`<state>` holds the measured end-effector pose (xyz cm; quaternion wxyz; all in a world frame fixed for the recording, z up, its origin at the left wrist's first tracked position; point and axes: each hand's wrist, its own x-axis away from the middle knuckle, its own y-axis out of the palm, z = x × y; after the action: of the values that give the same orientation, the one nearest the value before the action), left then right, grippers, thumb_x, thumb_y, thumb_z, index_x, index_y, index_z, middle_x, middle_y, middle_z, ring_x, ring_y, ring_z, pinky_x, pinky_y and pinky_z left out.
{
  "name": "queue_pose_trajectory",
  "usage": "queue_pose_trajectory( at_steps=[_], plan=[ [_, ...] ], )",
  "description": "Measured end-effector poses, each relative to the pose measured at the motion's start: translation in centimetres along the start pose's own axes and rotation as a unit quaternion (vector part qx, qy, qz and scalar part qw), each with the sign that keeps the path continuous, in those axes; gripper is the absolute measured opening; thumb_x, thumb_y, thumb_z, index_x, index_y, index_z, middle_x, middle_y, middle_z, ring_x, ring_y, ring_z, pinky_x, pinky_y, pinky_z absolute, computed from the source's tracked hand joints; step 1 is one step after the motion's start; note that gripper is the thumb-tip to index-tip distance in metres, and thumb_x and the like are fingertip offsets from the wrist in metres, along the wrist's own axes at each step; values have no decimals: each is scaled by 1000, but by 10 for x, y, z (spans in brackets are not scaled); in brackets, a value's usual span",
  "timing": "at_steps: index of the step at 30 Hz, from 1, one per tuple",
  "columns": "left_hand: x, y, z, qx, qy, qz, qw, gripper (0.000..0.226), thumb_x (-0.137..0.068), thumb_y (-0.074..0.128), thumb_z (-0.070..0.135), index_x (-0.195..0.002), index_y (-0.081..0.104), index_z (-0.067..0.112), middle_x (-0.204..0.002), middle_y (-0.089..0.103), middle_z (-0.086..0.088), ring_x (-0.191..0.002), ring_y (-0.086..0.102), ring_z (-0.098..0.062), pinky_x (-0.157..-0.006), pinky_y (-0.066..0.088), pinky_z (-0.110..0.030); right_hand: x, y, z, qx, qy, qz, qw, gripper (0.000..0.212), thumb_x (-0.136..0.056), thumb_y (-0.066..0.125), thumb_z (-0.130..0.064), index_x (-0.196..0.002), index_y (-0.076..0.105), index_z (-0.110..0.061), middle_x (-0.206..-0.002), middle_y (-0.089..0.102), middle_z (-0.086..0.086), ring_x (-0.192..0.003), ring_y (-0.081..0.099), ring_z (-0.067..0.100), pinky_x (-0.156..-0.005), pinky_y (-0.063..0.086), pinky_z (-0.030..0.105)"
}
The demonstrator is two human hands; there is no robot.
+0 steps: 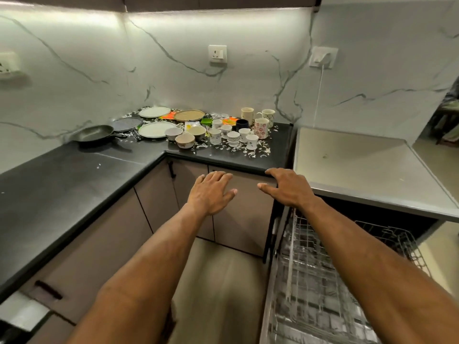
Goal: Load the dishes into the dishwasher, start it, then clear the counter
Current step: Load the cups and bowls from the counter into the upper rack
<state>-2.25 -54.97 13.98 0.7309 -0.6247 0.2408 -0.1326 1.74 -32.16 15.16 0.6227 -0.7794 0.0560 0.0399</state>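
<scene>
Down at my right the dishwasher rack (pixel 320 276) stands pulled out, bare wire with nothing in it that I can see. Just ahead, my left hand (pixel 211 192) floats flat and spread in front of the cupboard door (pixel 244 219), holding nothing, while my right hand (pixel 285 187) is open too, its fingertips at the edge of the black counter (pixel 74 175). Farther back on that counter sit the pan (pixel 95 135), plates (pixel 156 129), bowls (pixel 185 140), cups (pixel 233 137) and mugs (pixel 261 127), crowded among white scraps.

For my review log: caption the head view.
Both hands, left and right, reach empty toward dishes; rack pulled out.
</scene>
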Motion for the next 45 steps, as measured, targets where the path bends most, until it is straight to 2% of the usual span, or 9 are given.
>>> queue_pose_trajectory(
  at_steps=[7,15,22,31,38,45],
  plan=[
    [-59,23,-59,0,-2,-19,1000,59,-98,36,53,-149,31,24,-153,34,0,-143,27,-19,-116,21,-41,-78,39,-16,-13,2,-3,1000,66,-90,47,-66,-142,45,-26,-144,50,1,-134,43,21,-109,36,46],
    [-163,49,-101,28,1,-43,999,58,-98,35,54,-147,33,24,-152,37,0,-142,28,-19,-116,21,-43,-184,67,9,-11,24,-24,999,63,-90,48,-63,-141,45,-26,-146,48,0,-135,42,21,-109,35,46],
    [-254,63,-138,22,19,-40,999,58,-98,35,55,-148,32,26,-152,37,1,-141,31,-20,-115,24,-43,-274,72,24,-11,27,-7,1000,61,-90,50,-63,-138,48,-25,-141,53,3,-130,47,24,-105,40,45],
    [-384,91,-178,29,72,-36,996,58,-98,38,54,-148,32,26,-152,38,-2,-139,33,-23,-112,27,-46,-377,84,57,-54,104,11,993,61,-91,54,-57,-142,45,-25,-146,48,4,-133,42,24,-104,39,45],
    [-478,102,-195,40,113,-56,991,62,-99,38,52,-152,24,24,-155,33,-5,-142,29,-24,-116,21,-46,-440,84,82,-68,170,32,983,59,-93,53,-55,-141,45,-23,-144,49,3,-131,44,24,-103,40,45],
    [-551,124,-186,40,157,-78,984,66,-99,35,54,-153,19,21,-155,32,-7,-141,31,-26,-115,23,-43,-482,94,118,-96,227,32,969,63,-94,51,-55,-146,38,-24,-150,41,3,-137,37,24,-106,35,45]
  ],
)
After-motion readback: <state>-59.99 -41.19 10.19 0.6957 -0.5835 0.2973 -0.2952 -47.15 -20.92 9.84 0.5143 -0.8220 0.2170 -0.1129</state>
